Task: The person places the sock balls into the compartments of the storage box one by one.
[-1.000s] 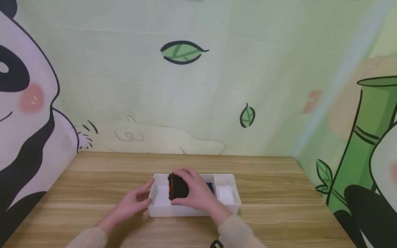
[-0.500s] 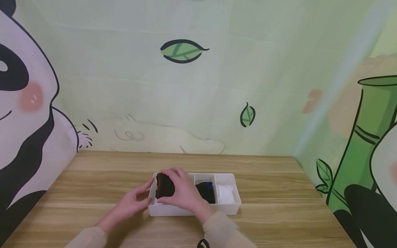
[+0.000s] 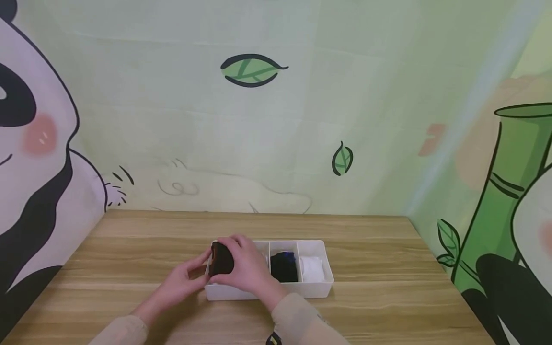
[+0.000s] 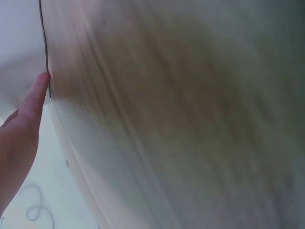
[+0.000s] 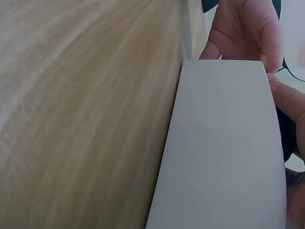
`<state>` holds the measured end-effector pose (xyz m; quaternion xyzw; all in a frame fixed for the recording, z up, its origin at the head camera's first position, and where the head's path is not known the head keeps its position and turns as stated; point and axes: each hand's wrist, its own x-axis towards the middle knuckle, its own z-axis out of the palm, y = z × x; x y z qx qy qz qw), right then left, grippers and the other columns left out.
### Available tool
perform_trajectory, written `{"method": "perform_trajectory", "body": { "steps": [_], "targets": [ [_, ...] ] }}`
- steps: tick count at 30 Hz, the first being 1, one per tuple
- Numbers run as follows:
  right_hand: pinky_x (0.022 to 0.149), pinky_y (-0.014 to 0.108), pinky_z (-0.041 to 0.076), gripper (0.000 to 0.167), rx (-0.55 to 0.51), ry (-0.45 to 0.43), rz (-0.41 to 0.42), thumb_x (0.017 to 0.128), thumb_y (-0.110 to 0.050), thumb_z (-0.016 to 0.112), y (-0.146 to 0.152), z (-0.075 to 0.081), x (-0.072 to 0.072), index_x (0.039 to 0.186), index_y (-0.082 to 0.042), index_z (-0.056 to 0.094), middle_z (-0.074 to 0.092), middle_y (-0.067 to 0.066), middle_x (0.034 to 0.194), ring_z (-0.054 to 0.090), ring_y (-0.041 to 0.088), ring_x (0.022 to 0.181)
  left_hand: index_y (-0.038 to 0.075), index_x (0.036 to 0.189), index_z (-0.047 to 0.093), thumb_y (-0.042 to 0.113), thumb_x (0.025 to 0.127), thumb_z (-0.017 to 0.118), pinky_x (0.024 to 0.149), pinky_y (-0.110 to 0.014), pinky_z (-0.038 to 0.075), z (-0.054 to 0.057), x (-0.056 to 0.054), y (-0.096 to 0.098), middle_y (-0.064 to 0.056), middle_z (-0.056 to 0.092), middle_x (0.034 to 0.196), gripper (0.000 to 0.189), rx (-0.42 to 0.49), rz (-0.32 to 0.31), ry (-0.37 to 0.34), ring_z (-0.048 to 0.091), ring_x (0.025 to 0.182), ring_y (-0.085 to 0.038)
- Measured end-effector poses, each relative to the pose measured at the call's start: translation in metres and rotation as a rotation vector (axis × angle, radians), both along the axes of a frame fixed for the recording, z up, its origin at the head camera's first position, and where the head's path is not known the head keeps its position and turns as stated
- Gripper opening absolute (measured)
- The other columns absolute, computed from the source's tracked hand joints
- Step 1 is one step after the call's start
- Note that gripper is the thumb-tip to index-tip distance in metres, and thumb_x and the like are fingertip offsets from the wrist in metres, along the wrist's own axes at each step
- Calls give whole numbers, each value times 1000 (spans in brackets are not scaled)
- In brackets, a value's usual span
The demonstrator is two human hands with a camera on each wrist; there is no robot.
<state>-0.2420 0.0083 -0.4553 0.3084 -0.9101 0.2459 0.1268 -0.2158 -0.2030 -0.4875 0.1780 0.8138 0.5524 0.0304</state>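
Observation:
A white divided box (image 3: 302, 290) sits on the wooden table in the head view. Over its left compartment my right hand (image 3: 250, 266) grips a folded black cloth bundle (image 3: 222, 259) with an orange-brown edge, thumb in front and fingers behind. My left hand (image 3: 183, 277) is at the box's left end, its fairly straight fingers and thumb touching the end wall. In the left wrist view a finger (image 4: 34, 98) reaches to the box edge. The right wrist view has the box's long side (image 5: 224, 143), and the right thumb (image 5: 286, 98) by its rim.
A black cloth bundle (image 3: 284, 267) with a bit of blue lies in the box's middle compartment. White folded cloth (image 3: 312, 270) fills the right one. Thin dividers (image 3: 298, 261) part them. A printed backdrop (image 3: 276, 143) stands behind the table (image 3: 371, 268).
My right hand has moved left with the black cloth bundle, to the box's left end, uncovering the middle compartment. The left hand has stayed at the end wall.

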Motion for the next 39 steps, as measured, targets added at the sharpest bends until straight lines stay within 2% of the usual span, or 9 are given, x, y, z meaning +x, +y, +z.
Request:
{"method": "perform_trajectory", "body": {
  "steps": [6,13,18,23,28,34,39],
  "targets": [
    [90,34,52,81,17,25,-18,69,-53,87,-1,-3,-1,137,-23,54,54,4,128,52,20,116,2,152,35,12,94,67,101,-47,44,-1,-2,-1,-27,39,149,67,-20,6,3,52,126,-42],
    [96,35,49,79,19,25,5,75,-49,85,3,-4,0,141,-20,53,52,5,133,48,22,122,1,151,36,12,94,68,101,-37,45,-3,-2,1,-27,41,148,66,-37,11,27,54,124,-40],
    [100,34,47,74,-21,16,52,79,-42,82,13,2,4,142,-19,51,53,4,134,47,22,125,0,151,36,10,94,66,103,-44,44,-3,-2,1,-29,40,148,66,-47,9,40,54,124,-40],
    [102,35,47,68,-36,19,83,85,-40,77,26,7,8,143,-18,50,55,3,137,48,21,128,1,151,36,12,94,66,105,-51,40,-3,-2,2,-28,39,149,66,-71,24,31,54,124,-40],
    [107,37,42,63,-70,-1,104,87,-34,76,42,11,14,142,-17,52,56,2,139,49,21,130,1,152,35,13,94,67,104,-53,41,-3,-2,2,-28,38,149,67,-74,30,21,54,124,-42],
    [106,39,42,60,-126,64,145,85,-27,79,69,15,19,138,-11,57,60,4,134,52,24,124,1,152,35,14,94,67,104,-52,42,-1,-2,3,-29,37,149,67,-79,27,15,54,123,-42],
    [104,41,43,58,-155,86,141,85,-26,79,96,16,21,136,-11,58,61,4,133,53,25,124,2,153,34,15,96,65,104,-55,41,-1,-2,3,-28,37,150,66,-105,14,36,54,123,-43]
  ]
}}
